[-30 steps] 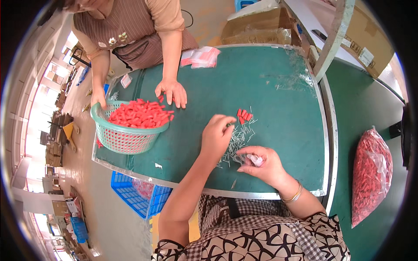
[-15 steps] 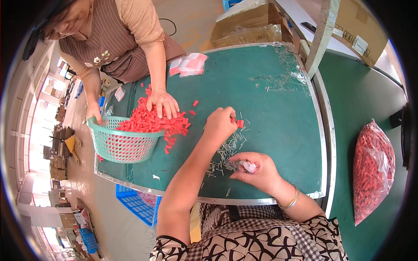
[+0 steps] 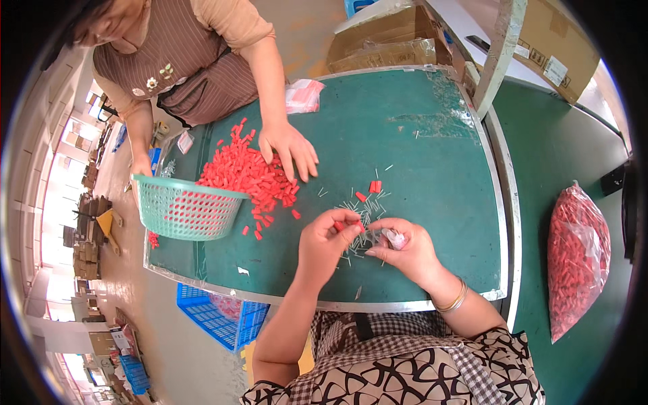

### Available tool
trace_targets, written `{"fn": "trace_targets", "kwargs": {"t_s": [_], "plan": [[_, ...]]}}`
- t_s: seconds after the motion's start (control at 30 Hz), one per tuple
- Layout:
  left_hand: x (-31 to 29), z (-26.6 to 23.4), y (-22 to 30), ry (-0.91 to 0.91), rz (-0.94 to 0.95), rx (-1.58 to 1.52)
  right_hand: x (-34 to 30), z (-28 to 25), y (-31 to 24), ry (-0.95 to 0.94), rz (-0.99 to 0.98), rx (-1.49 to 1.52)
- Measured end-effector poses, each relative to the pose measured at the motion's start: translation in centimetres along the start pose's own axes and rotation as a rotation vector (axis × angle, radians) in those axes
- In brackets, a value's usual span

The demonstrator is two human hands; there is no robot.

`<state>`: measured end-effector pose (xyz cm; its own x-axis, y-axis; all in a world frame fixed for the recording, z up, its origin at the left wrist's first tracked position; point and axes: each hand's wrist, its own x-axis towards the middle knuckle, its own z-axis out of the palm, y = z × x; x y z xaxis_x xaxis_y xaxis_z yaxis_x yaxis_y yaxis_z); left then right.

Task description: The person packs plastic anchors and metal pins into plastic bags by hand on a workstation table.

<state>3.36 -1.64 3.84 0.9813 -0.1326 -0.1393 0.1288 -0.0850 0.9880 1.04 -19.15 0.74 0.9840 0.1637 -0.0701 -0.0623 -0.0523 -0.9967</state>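
My left hand (image 3: 324,246) is closed on a red plastic plug (image 3: 357,227), held close to the small clear plastic bag (image 3: 393,238). My right hand (image 3: 413,253) grips that bag between thumb and fingers, at its open side. Under and beyond both hands lies a scatter of thin metal screws (image 3: 370,208) on the green table (image 3: 432,196). A few loose red plugs (image 3: 375,186) rest at the far side of the screws. How many plugs my left fingers hold is hidden.
Across the table, a co-worker's hand (image 3: 289,150) reaches beside a heap of red plugs (image 3: 239,165); their other hand holds a tilted green basket (image 3: 189,212). Flat bags (image 3: 305,96) lie at the far edge. A big bag of red plugs (image 3: 579,263) stands right; a blue crate (image 3: 219,317) sits below left.
My left hand has come back from the far side of the screws to the bag in my right hand. The co-worker's hand has moved right, and the basket has emptied somewhat onto the heap.
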Motion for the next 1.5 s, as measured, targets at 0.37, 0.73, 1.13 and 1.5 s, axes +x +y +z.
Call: {"fn": "trace_targets", "kwargs": {"t_s": [0.37, 0.73, 1.13, 1.5], "plan": [[-1.5, 0.6, -0.4, 0.041, 0.425, 0.385, 0.1, 0.1, 0.0, 0.053, -0.109, -0.061], [-1.3, 1.7, 2.5, -0.088, 0.727, 0.816, 0.0, -0.3, 0.2, -0.006, -0.050, 0.015], [-1.1, 1.6, 1.6, -0.159, 0.774, 0.779, 0.0, -0.6, -0.2, -0.024, -0.042, 0.078], [-1.7, 1.1, 1.3, -0.112, 0.671, 0.679, -0.1, -0.5, 0.2, -0.019, -0.061, 0.238]]}}
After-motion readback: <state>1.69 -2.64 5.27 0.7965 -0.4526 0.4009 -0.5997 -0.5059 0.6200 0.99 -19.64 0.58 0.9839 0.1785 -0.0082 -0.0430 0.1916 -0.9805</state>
